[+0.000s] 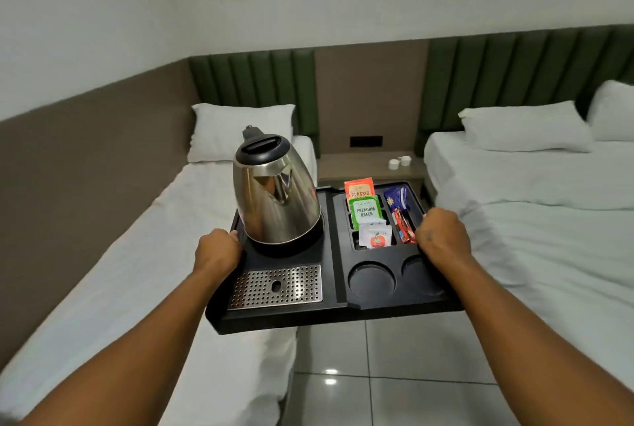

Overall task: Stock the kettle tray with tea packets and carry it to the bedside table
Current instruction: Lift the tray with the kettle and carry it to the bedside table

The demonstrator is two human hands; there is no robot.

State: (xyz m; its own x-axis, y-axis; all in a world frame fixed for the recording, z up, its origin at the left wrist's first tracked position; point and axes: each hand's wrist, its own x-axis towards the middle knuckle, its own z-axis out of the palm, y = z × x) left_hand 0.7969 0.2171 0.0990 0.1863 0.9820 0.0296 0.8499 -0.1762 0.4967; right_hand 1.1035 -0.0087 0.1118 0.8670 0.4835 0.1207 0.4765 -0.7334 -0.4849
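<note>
A: One black tray (336,309) is hanging in the air between two beds. What is it carrying?

B: Left section: a steel kettle (276,199) is standing upright on its base. Right slots are holding an orange packet (359,188), a green packet (365,212), a white packet (375,236) and blue and red sachets (399,211).

A: Hands?

B: The left hand (216,251) is closing around the left rim; the right hand (442,233) is gripping the right rim. The bedside table (363,165) is lying beyond.

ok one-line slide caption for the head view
Both hands, left hand and right hand, carry stocked kettle tray toward bedside table.
</note>
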